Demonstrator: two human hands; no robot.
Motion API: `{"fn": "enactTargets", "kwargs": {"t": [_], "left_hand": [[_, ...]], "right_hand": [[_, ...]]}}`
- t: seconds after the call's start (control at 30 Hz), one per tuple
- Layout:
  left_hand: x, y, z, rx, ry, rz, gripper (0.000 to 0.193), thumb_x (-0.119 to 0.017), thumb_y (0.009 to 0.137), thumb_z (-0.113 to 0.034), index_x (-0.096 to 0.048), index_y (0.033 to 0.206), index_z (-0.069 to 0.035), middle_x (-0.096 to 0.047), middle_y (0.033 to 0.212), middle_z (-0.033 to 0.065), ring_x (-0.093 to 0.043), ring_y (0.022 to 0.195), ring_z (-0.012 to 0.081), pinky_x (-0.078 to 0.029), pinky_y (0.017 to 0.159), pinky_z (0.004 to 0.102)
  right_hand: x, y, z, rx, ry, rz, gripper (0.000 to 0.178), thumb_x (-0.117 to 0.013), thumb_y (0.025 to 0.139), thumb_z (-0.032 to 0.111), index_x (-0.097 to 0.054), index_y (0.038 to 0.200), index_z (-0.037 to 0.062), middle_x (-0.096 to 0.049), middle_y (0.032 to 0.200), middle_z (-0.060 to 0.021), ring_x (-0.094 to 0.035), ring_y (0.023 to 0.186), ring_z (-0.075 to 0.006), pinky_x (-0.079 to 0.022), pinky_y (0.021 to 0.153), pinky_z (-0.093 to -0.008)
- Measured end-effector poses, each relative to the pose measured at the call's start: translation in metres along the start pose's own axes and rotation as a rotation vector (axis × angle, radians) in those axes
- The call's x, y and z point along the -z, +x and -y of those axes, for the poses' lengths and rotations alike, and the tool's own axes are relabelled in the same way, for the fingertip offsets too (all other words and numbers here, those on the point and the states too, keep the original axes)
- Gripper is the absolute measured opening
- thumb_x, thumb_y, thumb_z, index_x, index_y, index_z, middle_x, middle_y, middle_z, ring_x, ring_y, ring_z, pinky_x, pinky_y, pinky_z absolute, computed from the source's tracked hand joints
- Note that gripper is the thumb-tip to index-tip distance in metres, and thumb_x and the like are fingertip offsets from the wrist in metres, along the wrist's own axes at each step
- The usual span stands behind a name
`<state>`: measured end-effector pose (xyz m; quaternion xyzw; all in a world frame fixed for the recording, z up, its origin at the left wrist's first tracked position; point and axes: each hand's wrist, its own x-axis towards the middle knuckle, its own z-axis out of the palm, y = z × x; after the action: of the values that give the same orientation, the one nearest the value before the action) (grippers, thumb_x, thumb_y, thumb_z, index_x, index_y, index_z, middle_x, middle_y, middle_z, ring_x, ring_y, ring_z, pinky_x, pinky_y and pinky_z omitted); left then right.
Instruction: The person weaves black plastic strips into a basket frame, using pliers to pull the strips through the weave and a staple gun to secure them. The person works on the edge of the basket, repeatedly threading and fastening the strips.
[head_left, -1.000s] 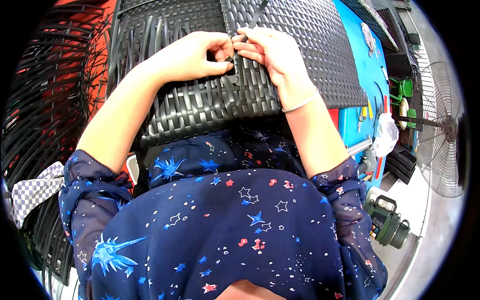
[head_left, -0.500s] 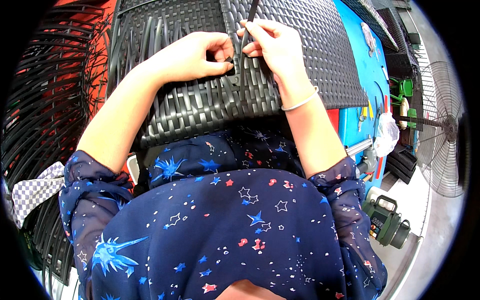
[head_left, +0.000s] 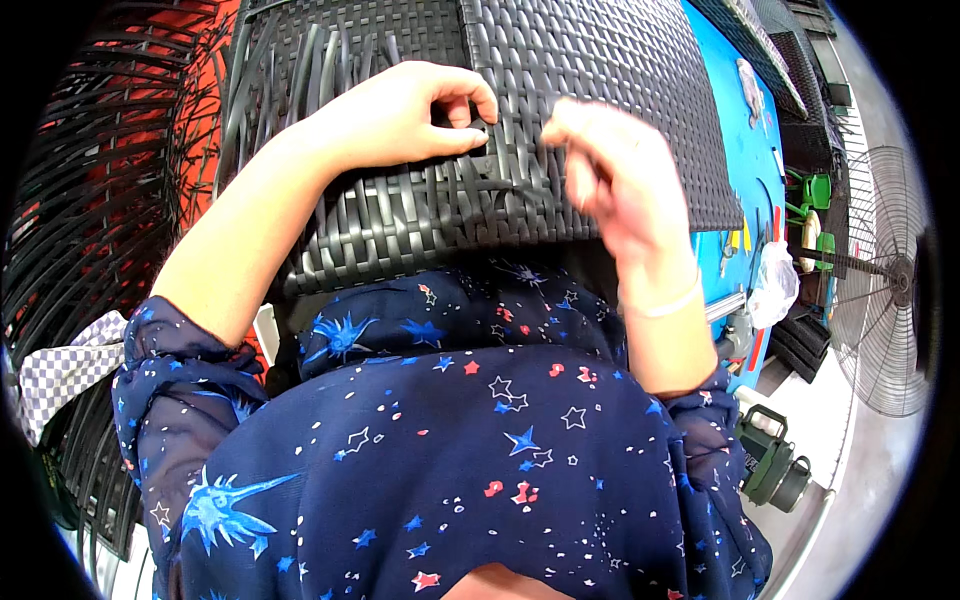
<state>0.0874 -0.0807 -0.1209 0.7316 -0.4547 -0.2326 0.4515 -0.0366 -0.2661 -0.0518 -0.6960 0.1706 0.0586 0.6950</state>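
Right hand (head_left: 625, 185), blurred and half-curled, had swung away rightward; left hand (head_left: 425, 115), narrowly curled, stayed over the glossy black woven plastic-strip panel (head_left: 590, 50), apparently steadying it alone. Upright black strip no longer showed; either hand's hold unclear.

The wicker panel (head_left: 515, 165) is black basketweave, the table (head_left: 735, 140) blue, the shirt (head_left: 450, 440) star-patterned navy.

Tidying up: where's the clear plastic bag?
Head view, right side: the clear plastic bag is at the edge of the blue table, left of the fan.
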Motion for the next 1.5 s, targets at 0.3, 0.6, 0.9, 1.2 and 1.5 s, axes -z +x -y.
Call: {"fn": "enactTargets", "kwargs": {"t": [0.3,0.6,0.9,1.2,1.5], "left_hand": [[0.001,-0.001,0.004,-0.287,0.254,-0.042,0.021,-0.067,0.084,-0.014,-0.068,0.103,-0.007,-0.063,0.084,0.0101,-0.062,0.081,0.028,-0.05,0.072,0.0369],[-0.001,0.0,0.004,-0.293,0.29,-0.048,0.02,-0.066,0.083,-0.016,-0.066,0.101,-0.007,-0.061,0.09,0.0104,-0.062,0.086,0.0283,-0.05,0.075,0.0374],[-0.001,-0.002,0.0,-0.224,0.35,-0.012,0.011,-0.066,0.08,-0.015,-0.062,0.083,-0.005,-0.061,0.087,0.0095,-0.061,0.083,0.0288,-0.049,0.073,0.0384],[-0.005,-0.002,0.002,-0.373,0.261,-0.041,0.011,-0.067,0.078,-0.014,-0.066,0.081,-0.004,-0.06,0.091,0.0094,-0.061,0.089,0.029,-0.049,0.08,0.0376],[0.002,-0.008,-0.016,-0.421,0.206,-0.046,0.016,-0.068,0.079,-0.009,-0.066,0.093,-0.001,-0.064,0.096,0.0108,-0.063,0.092,0.0279,-0.049,0.084,0.0368]], "right_hand": [[-0.011,-0.039,-0.038,-0.312,0.123,0.052,0.028,-0.059,0.093,0.022,-0.066,0.087,-0.0048,-0.054,0.052,-0.002,-0.047,0.039,-0.0094,-0.035,0.036,-0.0221],[-0.006,-0.02,-0.034,-0.655,0.375,-0.032,0.021,-0.058,0.094,0.021,-0.067,0.092,0.0022,-0.057,0.058,0.003,-0.037,0.039,-0.0051,-0.048,0.054,-0.0275],[-0.013,-0.023,-0.032,-0.699,0.379,-0.046,0.02,-0.059,0.093,0.021,-0.066,0.092,0.0023,-0.057,0.057,0.003,-0.038,0.038,-0.0051,-0.051,0.059,-0.03],[-0.036,-0.018,-0.037,-0.434,0.246,-0.15,0.024,-0.057,0.096,0.024,-0.065,0.092,0.0012,-0.061,0.062,-0.0032,-0.045,0.043,-0.0083,-0.052,0.053,-0.0308],[-0.034,-0.033,-0.046,-0.08,0.054,-0.101,0.024,-0.06,0.095,0.021,-0.063,0.086,-0.0009,-0.057,0.058,-0.0039,-0.045,0.04,-0.0077,-0.042,0.045,-0.0223]]}}
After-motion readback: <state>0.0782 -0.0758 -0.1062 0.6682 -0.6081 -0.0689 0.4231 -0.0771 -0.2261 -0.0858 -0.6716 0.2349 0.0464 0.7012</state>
